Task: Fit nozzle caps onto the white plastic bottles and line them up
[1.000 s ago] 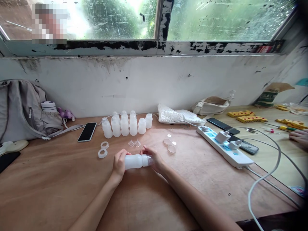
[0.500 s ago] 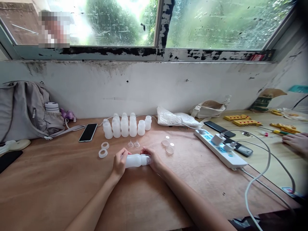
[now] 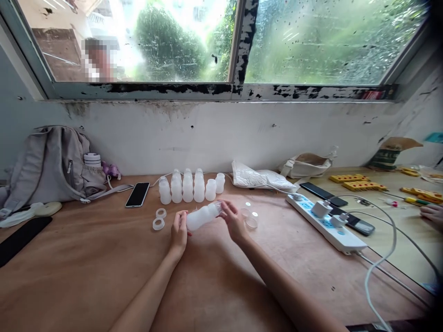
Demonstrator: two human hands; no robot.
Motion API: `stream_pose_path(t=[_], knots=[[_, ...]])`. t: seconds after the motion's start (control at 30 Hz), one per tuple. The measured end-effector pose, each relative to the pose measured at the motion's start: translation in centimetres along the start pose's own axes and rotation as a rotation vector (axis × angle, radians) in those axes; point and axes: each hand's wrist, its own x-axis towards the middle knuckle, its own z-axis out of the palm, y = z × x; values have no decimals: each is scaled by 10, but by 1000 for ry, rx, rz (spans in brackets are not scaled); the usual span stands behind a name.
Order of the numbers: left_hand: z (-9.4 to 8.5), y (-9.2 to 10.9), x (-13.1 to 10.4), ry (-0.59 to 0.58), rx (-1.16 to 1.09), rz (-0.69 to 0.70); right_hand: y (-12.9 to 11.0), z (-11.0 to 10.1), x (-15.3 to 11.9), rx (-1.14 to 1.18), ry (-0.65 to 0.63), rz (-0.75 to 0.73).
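A frosted white baby bottle (image 3: 201, 218) lies tilted in the air between my hands, its capped end up and to the right. My left hand (image 3: 180, 234) is closed around its base. My right hand (image 3: 234, 222) pinches the clear cap (image 3: 218, 207) at the other end. Behind the bottle stands a group of similar bottles (image 3: 188, 188), with two shorter open ones (image 3: 211, 190) at their right. Two white collar rings (image 3: 158, 224) lie left of my hands. Clear round discs (image 3: 251, 223) and small white discs (image 3: 255, 214) lie beyond my right hand. The bottle mostly hides the teats behind it.
A phone (image 3: 137, 195) and a grey backpack (image 3: 51, 161) are at the left. A power strip (image 3: 325, 223) with chargers and looping cables sits at the right, beside dark phones (image 3: 323, 193). A white plastic package (image 3: 259, 177) lies by the wall. Another person's hand (image 3: 432, 214) shows at the right edge.
The bottle has gone from nearly level to tilted, its capped end raised. My right hand has shifted up and right, fingers now at the cap. The camera view has also shifted.
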Motion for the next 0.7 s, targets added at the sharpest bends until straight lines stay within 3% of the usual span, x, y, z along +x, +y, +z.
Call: stream_pose_path(t=[0.13, 0.3, 0.43, 0.53, 0.7], knots=[[-10, 2, 9, 36, 205, 135, -37, -9, 45, -100, 287, -361], [-17, 2, 13, 53, 471, 383, -68, -5, 106, -498, 386, -597], [-18, 1, 12, 43, 657, 475, -63, 7, 147, -747, 309, -587], [-21, 0, 14, 62, 717, 506, -51, 15, 170, -980, 224, -474], [-27, -3, 22, 106, 829, 482, -28, 21, 185, -1167, 77, -363]])
